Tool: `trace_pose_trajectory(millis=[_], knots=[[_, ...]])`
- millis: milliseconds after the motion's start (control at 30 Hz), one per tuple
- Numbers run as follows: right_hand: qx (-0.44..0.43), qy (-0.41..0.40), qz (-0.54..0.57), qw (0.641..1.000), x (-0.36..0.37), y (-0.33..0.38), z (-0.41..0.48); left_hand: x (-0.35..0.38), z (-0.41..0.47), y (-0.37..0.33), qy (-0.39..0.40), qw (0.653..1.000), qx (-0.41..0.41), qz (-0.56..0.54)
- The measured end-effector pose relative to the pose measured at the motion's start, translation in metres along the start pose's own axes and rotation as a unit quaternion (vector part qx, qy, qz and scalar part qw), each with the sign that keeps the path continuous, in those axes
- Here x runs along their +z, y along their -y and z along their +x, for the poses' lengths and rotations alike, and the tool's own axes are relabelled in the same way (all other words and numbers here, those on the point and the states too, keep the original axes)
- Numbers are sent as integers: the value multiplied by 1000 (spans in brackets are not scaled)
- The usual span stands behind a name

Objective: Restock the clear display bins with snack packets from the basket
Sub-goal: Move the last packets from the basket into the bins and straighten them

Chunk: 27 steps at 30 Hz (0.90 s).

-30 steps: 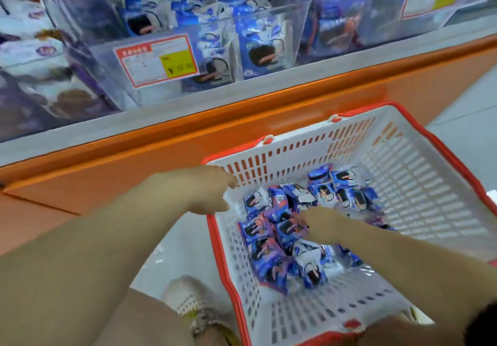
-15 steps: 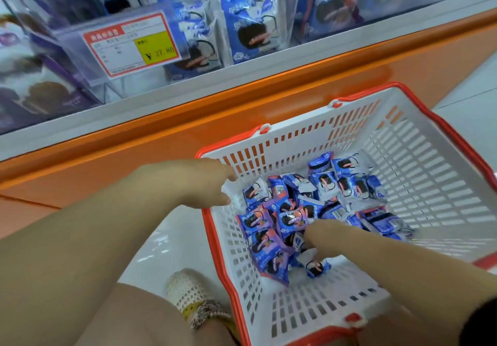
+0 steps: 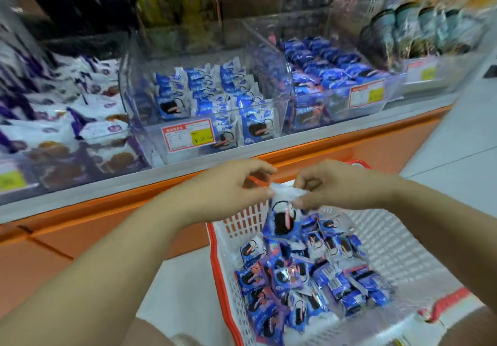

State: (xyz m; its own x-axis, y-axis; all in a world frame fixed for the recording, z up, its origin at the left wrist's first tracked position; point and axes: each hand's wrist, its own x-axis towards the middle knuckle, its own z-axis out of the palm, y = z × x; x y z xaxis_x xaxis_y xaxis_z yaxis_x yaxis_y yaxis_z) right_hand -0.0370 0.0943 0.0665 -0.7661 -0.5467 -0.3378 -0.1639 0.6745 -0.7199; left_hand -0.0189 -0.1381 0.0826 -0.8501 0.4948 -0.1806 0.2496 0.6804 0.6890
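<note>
A blue-and-white snack packet [image 3: 281, 222] hangs above the white basket with a red rim [image 3: 390, 240]. My left hand [image 3: 228, 187] pinches its top seal at the left corner, and my right hand [image 3: 333, 187] pinches the same seal at the right. Several more blue packets [image 3: 304, 286] lie heaped in the basket below. On the shelf beyond, a clear display bin [image 3: 204, 98] holds upright rows of the same blue packets behind a red price tag [image 3: 188, 137].
A second clear bin [image 3: 330, 76] with darker blue packets stands to the right. Purple-and-white cookie bags [image 3: 67, 119] fill the bin at left. An orange counter front [image 3: 107, 219] runs below the grey shelf ledge. Dark jars [image 3: 419, 28] sit at far right.
My right hand has lifted one packet out of the basket pile. My left hand left the basket rim and took the packet's other corner. The view has tilted up toward the bins.
</note>
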Motion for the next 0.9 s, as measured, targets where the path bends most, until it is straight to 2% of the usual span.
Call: trace_pose_trajectory(millis=[100,267,367,433,533,633,767,833,900], knots=[[-35,-56,114,991,-22,38,-12,-17,-13,-9,-63,990,21,-127],[-94,-163,265,946,-31,86,1,-43,-24,-10,-192,961,46,-192],[-118,-177,305,928,-31,107,18,-59,-27,-5,-265,936,52,-226],[-125,-184,288,931,-35,119,31,-69,-29,0,-306,922,61,-229],[-138,-195,223,945,-43,133,53,-83,-31,8,-368,912,62,-172],[-182,-243,28,952,-51,151,75,-96,-32,16,-429,901,31,-56],[-248,-246,-246,904,-52,179,107,-109,-28,29,-461,887,-11,33],[-250,-236,-318,884,-52,186,123,-113,-23,34,-462,886,-15,49],[-246,-225,-340,880,-55,186,141,-117,-19,43,-468,882,-15,43]])
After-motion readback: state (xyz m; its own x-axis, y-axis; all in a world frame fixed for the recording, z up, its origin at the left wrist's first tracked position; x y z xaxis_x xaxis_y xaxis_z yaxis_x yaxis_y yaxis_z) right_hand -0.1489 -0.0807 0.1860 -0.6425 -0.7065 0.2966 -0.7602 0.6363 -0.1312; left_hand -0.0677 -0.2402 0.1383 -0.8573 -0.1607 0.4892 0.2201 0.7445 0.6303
